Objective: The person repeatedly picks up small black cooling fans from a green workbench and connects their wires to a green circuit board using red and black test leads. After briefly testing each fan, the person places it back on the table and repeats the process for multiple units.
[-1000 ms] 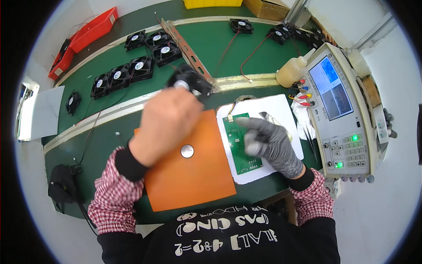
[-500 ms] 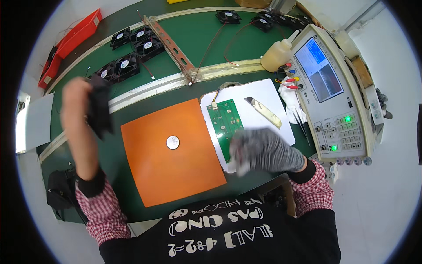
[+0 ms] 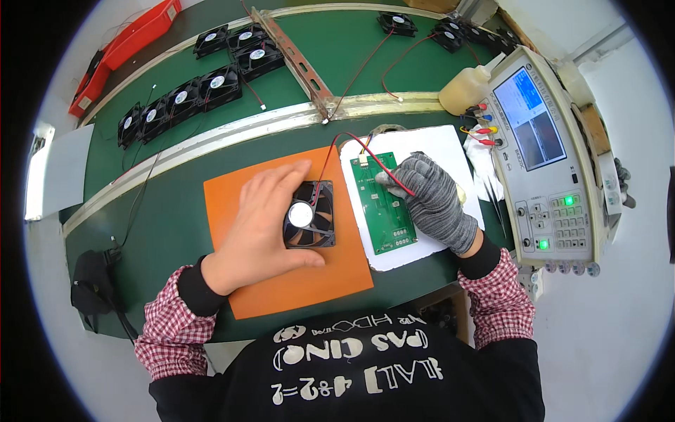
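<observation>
A square black cooling fan (image 3: 325,228) rests on the orange mat (image 3: 302,288); its round centre is silver-white. My bare left hand (image 3: 264,218) grips it from the left, fingers at its far side and thumb by its near edge. The fan's red and black cable (image 3: 348,135) arches over to my right hand (image 3: 436,200), which wears a grey striped glove. Those fingers are pinched on the cable above the green circuit board (image 3: 387,218); the cable's end is hidden. A white connector (image 3: 363,160) sits at the board's far left corner.
Several black fans (image 3: 184,98) stand at the far left, beside a metal bar (image 3: 295,63). To the right are a bench tester with a screen (image 3: 531,116), a plastic bottle (image 3: 464,90) and tweezers (image 3: 498,200). The board lies on a white sheet (image 3: 387,261).
My left hand has brought a fan from the left onto the mat, where a loose silver disc was visible. My right hand has moved up and right and now holds the fan's cable.
</observation>
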A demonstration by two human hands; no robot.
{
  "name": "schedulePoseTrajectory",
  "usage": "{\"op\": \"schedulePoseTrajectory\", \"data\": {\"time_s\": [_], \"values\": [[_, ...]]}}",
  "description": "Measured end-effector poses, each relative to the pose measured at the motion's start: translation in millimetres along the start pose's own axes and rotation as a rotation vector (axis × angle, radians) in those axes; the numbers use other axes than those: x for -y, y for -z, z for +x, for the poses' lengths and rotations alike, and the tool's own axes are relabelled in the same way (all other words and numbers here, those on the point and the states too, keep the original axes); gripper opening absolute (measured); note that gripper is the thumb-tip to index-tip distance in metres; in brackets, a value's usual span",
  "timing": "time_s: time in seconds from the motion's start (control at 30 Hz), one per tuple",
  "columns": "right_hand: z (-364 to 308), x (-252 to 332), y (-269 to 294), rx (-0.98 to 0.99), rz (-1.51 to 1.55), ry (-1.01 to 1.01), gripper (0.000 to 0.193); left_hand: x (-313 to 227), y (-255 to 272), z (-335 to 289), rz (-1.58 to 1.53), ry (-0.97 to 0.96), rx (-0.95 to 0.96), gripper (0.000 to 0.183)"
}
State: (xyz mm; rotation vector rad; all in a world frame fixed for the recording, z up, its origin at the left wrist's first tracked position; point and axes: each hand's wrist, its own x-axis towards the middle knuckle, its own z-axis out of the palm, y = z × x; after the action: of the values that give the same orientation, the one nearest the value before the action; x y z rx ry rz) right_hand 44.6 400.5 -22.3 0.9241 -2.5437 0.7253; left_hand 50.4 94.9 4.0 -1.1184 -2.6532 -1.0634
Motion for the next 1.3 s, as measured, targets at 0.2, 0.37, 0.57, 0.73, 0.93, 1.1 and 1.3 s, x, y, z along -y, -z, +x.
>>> {"op": "schedulePoseTrajectory", "data": {"time_s": [0.2,0.37,0.57,0.73,0.93,1.1,1.3], "values": [[9,3,8,0.072,0.176,-0.138,0.026,-3,2,1,0.164,0.000,0.050,0.094],[3,-1,3,-0.024,0.208,-0.107,0.022,-51,28,-16,0.697,-0.532,-0.463,0.029],[-2,-9,-6,-0.046,0.278,-0.058,0.024,-64,59,-35,-1.052,-0.065,0.212,0.097],[0,-5,-4,-0.031,0.288,-0.150,0.025,-68,66,-27,-0.629,-0.167,0.056,0.094],[-2,-9,-3,-0.041,0.186,-0.085,0.027,-70,76,-23,-1.021,0.175,0.253,0.093],[6,-2,-4,-0.061,0.174,-0.008,0.026,-67,80,-22,-0.540,-0.131,0.132,0.081],[3,3,2,-0.115,0.170,-0.089,0.025,-27,48,64,0.246,-0.645,-0.274,0.075]]}}
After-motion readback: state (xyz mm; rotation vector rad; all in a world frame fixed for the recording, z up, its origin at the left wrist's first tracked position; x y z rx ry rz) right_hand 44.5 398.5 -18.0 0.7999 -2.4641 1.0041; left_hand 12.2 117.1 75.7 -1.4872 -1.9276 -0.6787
